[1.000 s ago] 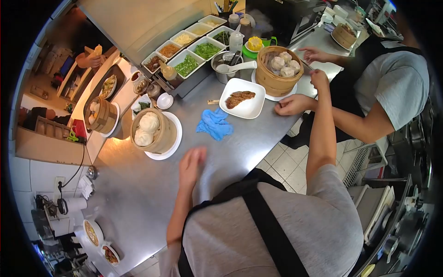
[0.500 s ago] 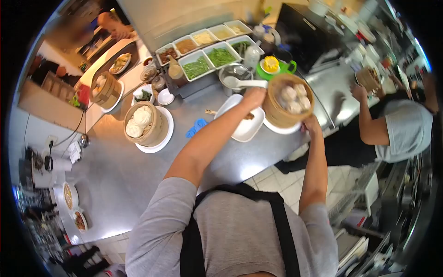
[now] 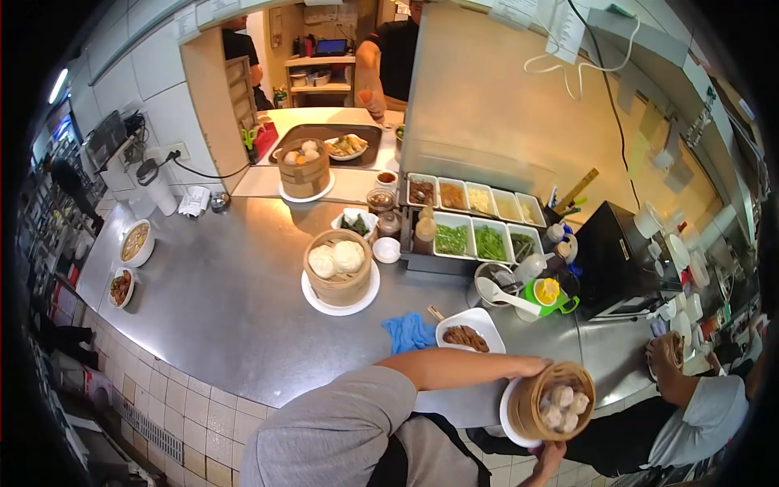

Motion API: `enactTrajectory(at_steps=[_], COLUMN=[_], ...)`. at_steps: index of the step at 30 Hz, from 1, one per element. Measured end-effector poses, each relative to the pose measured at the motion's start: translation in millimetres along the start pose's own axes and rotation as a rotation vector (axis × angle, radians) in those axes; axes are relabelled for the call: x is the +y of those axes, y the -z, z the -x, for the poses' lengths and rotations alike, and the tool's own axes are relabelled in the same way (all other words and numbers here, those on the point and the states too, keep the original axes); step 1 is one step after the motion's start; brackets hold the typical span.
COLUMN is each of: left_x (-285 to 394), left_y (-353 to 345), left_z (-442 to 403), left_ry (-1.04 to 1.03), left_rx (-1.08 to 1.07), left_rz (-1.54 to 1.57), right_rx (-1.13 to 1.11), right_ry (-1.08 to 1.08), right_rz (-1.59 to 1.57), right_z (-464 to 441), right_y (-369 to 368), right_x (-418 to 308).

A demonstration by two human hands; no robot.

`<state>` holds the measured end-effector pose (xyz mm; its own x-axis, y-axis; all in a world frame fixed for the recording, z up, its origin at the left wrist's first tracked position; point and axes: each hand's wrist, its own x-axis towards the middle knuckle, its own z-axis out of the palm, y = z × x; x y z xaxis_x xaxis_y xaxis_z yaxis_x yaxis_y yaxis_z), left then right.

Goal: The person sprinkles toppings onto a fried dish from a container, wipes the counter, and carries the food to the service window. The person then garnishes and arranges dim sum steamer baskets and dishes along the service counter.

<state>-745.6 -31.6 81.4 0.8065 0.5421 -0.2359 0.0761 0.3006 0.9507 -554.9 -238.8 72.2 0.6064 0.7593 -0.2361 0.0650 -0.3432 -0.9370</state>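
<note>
A round bamboo steamer [image 3: 529, 403] with several pale dumplings [image 3: 563, 408] inside stands tilted on a white plate [image 3: 508, 415] at the counter's front edge. My left hand [image 3: 531, 368] grips the steamer's upper left side. My right hand [image 3: 551, 459] is closed at the lower edge, where plate and steamer meet, and appears to hold the plate; its fingertips are partly hidden. Behind my left forearm lies a white dish [image 3: 488, 322] with brown sliced food [image 3: 465, 338]. A blue cloth [image 3: 408, 333] is left of that dish.
Another steamer [image 3: 345, 290] holds two white buns on a plate. A third steamer [image 3: 303, 178] sits by the pass near a dark tray [image 3: 375, 152]. Topping containers [image 3: 453, 253] line the back. At right, a co-worker's hand [image 3: 665, 355] holds a steamer.
My view has swung left and up, bringing the pass into sight. The dumpling steamer and its plate have moved toward the counter's front edge with both my hands still on them.
</note>
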Motion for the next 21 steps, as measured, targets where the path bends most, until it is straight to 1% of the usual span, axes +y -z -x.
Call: enactTrajectory(at_steps=[2,3,5,6,7,8,9,11,12,13,14,15,16,17,18,19,21], left_x=[17.8,15.1,10.2,19.7,29.7,23.9,18.1,-24.1,-51.5,-73.0,-76.6,-78.1,-86.7,-85.6,-84.5,-77.7,-127.6], left_y=[-7.9,-2.9,6.6,10.0,13.4,21.9,30.5,60.0,74.1,81.6,83.5,83.5,79.7,68.6,57.5,43.0,50.8], left_z=[42.6,57.4,92.6,131.8,174.1,203.6,233.1,277.6,296.2,319.0,357.1,396.6,428.0,454.7,481.4,505.5,544.3], left_ry=[0.078,0.053,0.006,0.006,0.006,-0.064,-0.134,-0.382,-0.402,-0.423,-0.32,-0.217,-0.173,-0.131,-0.093,-0.057,0.15], left_rx=[0.034,0.031,0.022,0.054,0.087,0.123,0.159,0.299,0.36,0.421,0.5,0.577,0.696,0.825,0.954,1.093,1.269], left_rz=[-0.063,-0.086,-0.133,-0.111,-0.089,-0.081,-0.077,-0.312,-0.219,-0.125,-0.149,-0.173,-0.119,-0.074,-0.023,0.017,0.24], right_rx=[0.031,-0.045,-0.097,-0.122,-0.195,-0.271,-0.336,-0.479,-0.551,-0.587,-0.685,-0.809,-0.908,-1.026,-1.108,-1.145,-1.187], right_ry=[-0.01,0.091,0.104,0.106,0.151,0.193,0.271,0.201,0.194,0.174,0.084,0.234,0.183,0.169,0.175,0.168,0.241], right_rz=[0.025,-0.002,-0.028,-0.04,-0.07,-0.103,-0.062,-0.002,0.11,0.158,0.058,0.166,0.2,0.13,0.198,0.203,0.467], right_z=[35.0,48.0,67.9,81.8,93.8,106.5,101.5,132.1,126.5,137.2,153.5,151.1,158.9,167.6,163.1,181.5,206.5], right_y=[2.4,2.1,-6.8,-13.7,-29.4,-45.6,-58.4,-104.9,-125.5,-153.6,-180.4,-205.7,-229.8,-254.4,-281.0,-301.1,-347.1], right_x=[-25.3,-35.0,-42.7,-47.0,-50.0,-53.9,-39.7,-59.9,-45.4,-43.5,-47.9,-33.0,-24.0,-15.7,7.7,0.8,-5.2])
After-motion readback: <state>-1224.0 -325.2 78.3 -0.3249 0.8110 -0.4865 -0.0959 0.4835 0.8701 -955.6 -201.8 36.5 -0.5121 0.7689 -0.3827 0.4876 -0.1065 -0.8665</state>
